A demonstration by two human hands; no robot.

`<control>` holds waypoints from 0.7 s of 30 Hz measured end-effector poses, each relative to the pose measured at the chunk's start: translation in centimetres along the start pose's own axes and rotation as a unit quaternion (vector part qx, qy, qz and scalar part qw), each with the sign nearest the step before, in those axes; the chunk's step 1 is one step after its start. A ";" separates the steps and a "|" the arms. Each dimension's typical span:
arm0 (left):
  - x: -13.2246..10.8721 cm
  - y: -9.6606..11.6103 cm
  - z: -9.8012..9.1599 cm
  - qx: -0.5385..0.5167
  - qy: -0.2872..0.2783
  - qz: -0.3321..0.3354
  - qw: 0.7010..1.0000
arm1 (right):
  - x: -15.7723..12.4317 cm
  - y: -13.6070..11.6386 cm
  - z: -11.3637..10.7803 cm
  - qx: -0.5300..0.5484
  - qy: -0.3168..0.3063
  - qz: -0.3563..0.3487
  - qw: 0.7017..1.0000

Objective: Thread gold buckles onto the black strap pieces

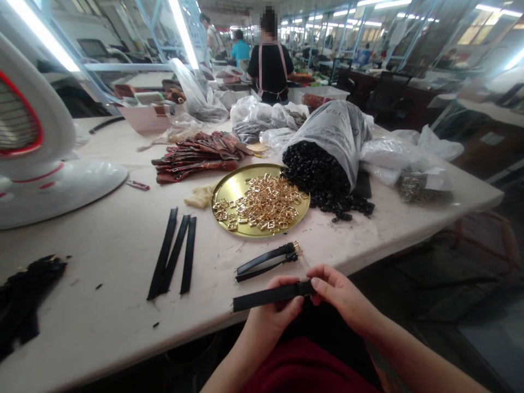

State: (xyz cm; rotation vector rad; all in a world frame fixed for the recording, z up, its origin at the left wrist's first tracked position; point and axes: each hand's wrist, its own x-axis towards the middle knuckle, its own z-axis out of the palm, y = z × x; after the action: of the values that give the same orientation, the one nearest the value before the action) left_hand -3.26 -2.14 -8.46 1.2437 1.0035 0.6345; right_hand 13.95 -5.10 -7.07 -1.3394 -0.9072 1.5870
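A black strap (264,296) is held level over the table's front edge. Thumb and fingers of my left hand (282,305) grip it near its right part. My right hand (333,289) pinches the strap's right end, where a small black loop seems to sit; the fingertips partly hide it. Just beyond lies a folded black strap with a gold buckle (297,248). Several gold buckles (268,202) are heaped on a round gold tray (223,185). Left of them, three black strips (190,256) lie on the table.
Small black pieces (315,169) spill from a grey plastic bag (339,131). Brown leather pieces (196,155) are stacked behind the tray. A white fan (57,180) stands at left, with a dark bundle (28,295) before it. A person (269,60) in an apron stands beyond the table.
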 end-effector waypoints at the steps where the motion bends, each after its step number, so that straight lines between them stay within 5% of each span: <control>1: 0.0 -0.1 -0.1 -0.001 -0.003 -0.001 1.000 | 0.0 -0.2 -0.2 -0.014 0.001 0.000 1.000; 9: 0.0 0.9 0.5 0.003 -0.032 -0.042 0.999 | 0.0 -0.1 0.6 -0.001 -0.037 -0.004 0.999; 14: -0.3 1.7 -0.9 -0.074 -0.068 -0.020 0.995 | 0.6 -0.1 0.8 0.022 -0.036 -0.014 0.999; 21: -0.1 2.0 -2.0 -0.126 -0.095 -0.122 0.980 | -0.5 -0.8 0.0 -0.011 -0.081 -0.043 0.996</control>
State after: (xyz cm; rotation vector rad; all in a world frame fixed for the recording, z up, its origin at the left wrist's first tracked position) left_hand -4.81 -0.82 -6.48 0.9226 0.8679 0.4273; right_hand 14.15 -5.29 -6.15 -1.1835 -1.0686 1.6415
